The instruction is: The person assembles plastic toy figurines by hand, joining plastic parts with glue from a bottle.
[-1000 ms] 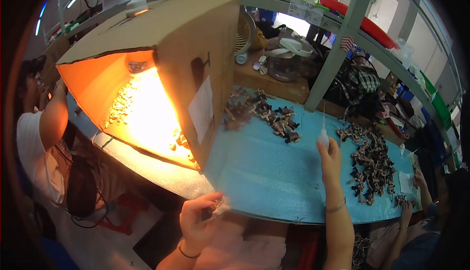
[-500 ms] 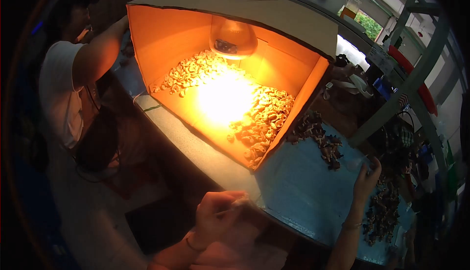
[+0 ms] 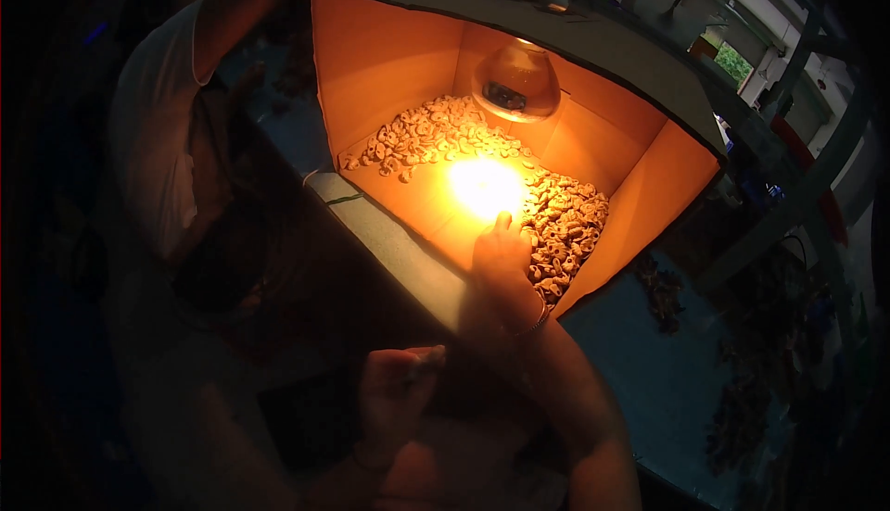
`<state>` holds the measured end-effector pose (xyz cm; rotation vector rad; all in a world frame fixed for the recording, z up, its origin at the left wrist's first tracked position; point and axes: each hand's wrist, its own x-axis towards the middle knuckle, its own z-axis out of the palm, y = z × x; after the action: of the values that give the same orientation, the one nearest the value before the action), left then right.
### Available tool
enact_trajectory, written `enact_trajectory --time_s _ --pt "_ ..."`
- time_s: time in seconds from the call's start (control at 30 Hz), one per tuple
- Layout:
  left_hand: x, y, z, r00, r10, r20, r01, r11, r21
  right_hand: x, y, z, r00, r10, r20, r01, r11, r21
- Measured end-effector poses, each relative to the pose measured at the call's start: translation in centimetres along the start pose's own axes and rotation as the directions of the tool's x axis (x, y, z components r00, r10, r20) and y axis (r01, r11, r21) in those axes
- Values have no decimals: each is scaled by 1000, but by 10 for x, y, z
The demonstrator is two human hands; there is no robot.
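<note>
An open-fronted cardboard box (image 3: 389,57) glows orange inside under a hanging lamp bulb (image 3: 516,92). Many small pale curved pieces (image 3: 561,228) lie spread over its floor. My right hand (image 3: 501,253) reaches into the box front, fingers pointing at the bright glare spot (image 3: 484,187), right beside the pale pieces. The glare hides whether it holds anything. My left hand (image 3: 394,398) stays low in front of the table edge, fingers closed on a small thin object (image 3: 425,358).
Another person in a white shirt (image 3: 162,140) stands at the left with an arm raised to the box top. Right of the box, the blue table top (image 3: 667,381) carries dark scrap piles (image 3: 660,284). Green shelf posts (image 3: 788,205) rise behind.
The view has swung left, from the blue table to the box's lit opening. My right hand has moved from over the blue table into the box. My left hand stays closed low down.
</note>
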<state>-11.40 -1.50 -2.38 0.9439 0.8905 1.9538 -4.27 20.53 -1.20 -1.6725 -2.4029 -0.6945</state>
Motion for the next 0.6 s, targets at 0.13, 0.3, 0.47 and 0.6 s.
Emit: enact_trajectory --time_s 0.13,0.3,0.47,0.6 --pt "12 4 -10 989 -149 -9 146 981 -124 7 6 11 998 65 15 -64 995 -70" --pt "17 10 1 977 -196 85 205 973 -111 -6 20 -29 953 -43 -300 112 969 219" --pt "11 14 2 953 -285 105 291 956 -40 -87 27 -81 986 5 -165 164 113 980" --pt "4 12 31 895 -365 255 392 918 -61 -141 63 -102 995 71 -65 68 -50 996"
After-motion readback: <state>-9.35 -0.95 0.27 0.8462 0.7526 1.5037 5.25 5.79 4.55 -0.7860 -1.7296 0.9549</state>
